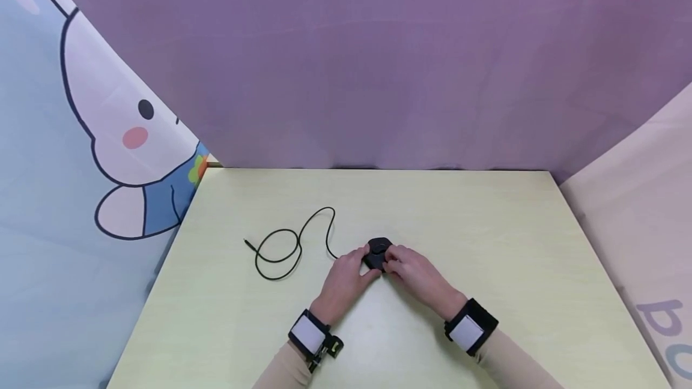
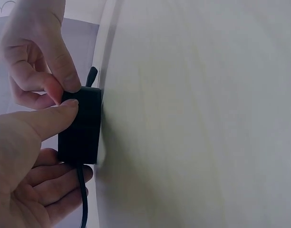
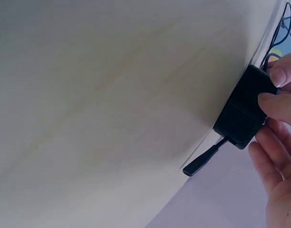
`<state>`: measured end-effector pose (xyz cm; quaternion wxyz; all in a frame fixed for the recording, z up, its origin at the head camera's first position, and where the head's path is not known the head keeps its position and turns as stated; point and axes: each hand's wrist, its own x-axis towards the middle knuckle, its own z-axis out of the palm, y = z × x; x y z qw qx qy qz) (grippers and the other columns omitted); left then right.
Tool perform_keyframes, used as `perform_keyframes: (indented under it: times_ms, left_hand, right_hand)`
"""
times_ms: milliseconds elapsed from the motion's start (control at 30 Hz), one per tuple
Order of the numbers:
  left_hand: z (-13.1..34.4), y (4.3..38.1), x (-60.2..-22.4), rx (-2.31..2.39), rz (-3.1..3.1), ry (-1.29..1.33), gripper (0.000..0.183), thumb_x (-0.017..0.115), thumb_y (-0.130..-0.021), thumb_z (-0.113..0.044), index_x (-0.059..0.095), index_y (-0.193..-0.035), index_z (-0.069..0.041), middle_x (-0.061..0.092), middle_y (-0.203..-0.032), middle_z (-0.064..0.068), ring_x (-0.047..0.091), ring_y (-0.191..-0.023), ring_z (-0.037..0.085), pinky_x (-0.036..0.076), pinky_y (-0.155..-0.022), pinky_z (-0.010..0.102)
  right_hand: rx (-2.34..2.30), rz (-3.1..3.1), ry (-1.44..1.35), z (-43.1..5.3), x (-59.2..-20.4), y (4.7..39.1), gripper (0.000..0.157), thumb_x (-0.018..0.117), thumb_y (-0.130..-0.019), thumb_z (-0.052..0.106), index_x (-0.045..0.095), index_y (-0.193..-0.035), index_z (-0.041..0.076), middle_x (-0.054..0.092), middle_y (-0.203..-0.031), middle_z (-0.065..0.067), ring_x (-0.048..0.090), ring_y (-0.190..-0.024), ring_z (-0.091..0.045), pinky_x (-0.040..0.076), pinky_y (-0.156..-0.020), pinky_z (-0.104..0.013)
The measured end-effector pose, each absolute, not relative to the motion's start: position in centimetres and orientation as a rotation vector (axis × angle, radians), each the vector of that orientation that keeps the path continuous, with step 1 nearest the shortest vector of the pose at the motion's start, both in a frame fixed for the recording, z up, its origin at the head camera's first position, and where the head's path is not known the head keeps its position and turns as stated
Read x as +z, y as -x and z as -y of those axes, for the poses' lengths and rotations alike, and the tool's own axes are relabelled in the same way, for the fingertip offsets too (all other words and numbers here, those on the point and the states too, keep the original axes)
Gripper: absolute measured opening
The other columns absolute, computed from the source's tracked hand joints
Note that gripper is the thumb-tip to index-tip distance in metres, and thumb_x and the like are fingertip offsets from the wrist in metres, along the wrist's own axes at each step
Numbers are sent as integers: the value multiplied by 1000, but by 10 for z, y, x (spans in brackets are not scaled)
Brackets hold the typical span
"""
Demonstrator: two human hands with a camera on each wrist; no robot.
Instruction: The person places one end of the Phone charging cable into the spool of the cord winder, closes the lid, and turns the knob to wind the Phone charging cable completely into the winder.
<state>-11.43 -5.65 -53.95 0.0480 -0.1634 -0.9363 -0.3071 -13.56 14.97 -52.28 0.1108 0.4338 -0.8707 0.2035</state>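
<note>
A small black box-shaped device (image 1: 374,260) lies on the table between both hands. My left hand (image 1: 344,284) holds its left side, thumb on the near face and fingers round the cable end, as the left wrist view shows. With thumb and bent fingers, my right hand (image 1: 418,275) pinches the device's right edge. From the left end runs a thin black cable (image 1: 298,245), loosely looped on the table and ending in a slim plug (image 1: 250,245). A short dark stalk with a wider tip (image 3: 202,160) sticks out at the other end. Fingers hide part of the device.
The pale wooden table (image 1: 270,197) extends to a purple cloth backdrop (image 1: 378,77). A blue cartoon-printed cloth (image 1: 43,197) hangs on the left, and a pale cloth (image 1: 649,227) on the right. Each wrist wears a black strap (image 1: 472,327).
</note>
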Motion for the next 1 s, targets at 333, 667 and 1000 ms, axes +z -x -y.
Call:
perform_keyframes:
  times_ms: [333, 667, 1000]
  left_hand:
    - [56, 113, -540, -933, 2846, 504, 57, 80, -92, -31, 64, -135, 2, 72, -124, 18, 72, -109, 30, 60, -91, 39]
    - [58, 114, -539, -863, 2899, 512, 59, 76, -95, -35, 57, -136, 3, 68, -124, 17, 69, -111, 30, 58, -93, 41]
    - [51, 123, -532, -705, 3031, 563, 97, 81, -87, -49, 36, -154, 5, 53, -148, 22, 59, -128, 35, 49, -109, 46]
  right_hand:
    - [631, 2560, -1256, -151, -525, 134, 12, 83, -84, -1, 76, -90, 6, 61, -97, 0, 58, -88, -13, 57, -79, -27]
    - [627, 2551, -1291, -152, -522, 137, 12, 83, -83, 0, 76, -91, 6, 64, -102, -3, 62, -92, -15, 59, -82, -28]
    - [970, 2659, -1135, -156, -515, 144, 12, 77, -92, 5, 76, -105, 5, 68, -110, -4, 69, -103, -21, 59, -92, -38]
